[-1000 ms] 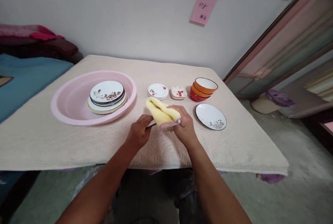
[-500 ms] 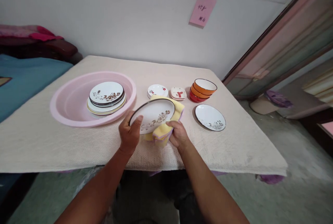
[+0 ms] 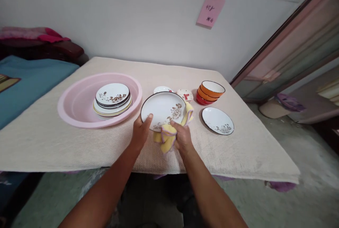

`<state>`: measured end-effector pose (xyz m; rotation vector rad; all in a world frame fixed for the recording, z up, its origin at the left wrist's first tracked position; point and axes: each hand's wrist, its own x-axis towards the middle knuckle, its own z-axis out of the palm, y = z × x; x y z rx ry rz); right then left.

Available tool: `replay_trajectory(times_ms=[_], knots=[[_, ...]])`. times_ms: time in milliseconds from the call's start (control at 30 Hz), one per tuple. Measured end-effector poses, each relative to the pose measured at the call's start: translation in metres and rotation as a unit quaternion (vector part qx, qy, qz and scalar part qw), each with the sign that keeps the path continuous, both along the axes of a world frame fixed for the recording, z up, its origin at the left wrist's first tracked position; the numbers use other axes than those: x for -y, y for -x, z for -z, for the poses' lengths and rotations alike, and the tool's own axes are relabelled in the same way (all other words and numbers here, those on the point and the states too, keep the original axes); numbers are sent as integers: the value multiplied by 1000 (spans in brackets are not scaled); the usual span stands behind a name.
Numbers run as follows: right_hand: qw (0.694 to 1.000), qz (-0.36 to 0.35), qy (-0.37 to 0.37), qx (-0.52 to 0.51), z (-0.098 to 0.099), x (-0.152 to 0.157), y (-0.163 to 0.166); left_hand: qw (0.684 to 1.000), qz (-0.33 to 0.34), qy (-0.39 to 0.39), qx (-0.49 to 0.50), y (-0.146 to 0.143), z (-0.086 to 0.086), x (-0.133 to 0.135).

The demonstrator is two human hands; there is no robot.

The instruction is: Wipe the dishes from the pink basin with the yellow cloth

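Observation:
A white plate (image 3: 161, 109) with a dark rim and brown flowers is held up over the front of the table, its face tilted toward me. My left hand (image 3: 141, 129) grips its left edge, thumb on the face and fingers hidden behind. Closed on the lower right edge, my right hand (image 3: 182, 134) holds a yellow cloth (image 3: 167, 139) with a purple border against the plate. Part of the cloth hangs below the plate, and another part shows at its right edge.
To the left, a pink basin (image 3: 76, 120) holds a stack of plates (image 3: 112, 93). Behind the held plate are small flowered dishes (image 3: 162, 89) and squarish dishes (image 3: 185, 95). Orange and red bowls (image 3: 210, 92) are stacked at right, near a flowered plate (image 3: 218, 120) on the tablecloth (image 3: 251, 153).
The held plate has turned to face me more fully. The cloth has shifted to its lower edge and right side, with my right thumb now on the plate's face. The view has shifted slightly.

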<state>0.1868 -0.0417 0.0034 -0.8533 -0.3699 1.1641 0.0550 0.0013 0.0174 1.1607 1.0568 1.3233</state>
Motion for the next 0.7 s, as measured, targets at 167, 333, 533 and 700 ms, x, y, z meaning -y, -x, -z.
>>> replay_trajectory(times_ms=[167,333,533,700], knots=[[954,124,-2,272,-5,-2,-45,968,84,-77,-224,23,-4,-15],[915,36,-90,391,-11,10,-54,876,80,-257,-401,39,-10,-24],[903,-23,-105,415,-1,14,-58,817,195,-369,-398,40,-17,-24],[925,30,-98,365,-7,8,-62,835,160,-404,-338,39,-11,-18]])
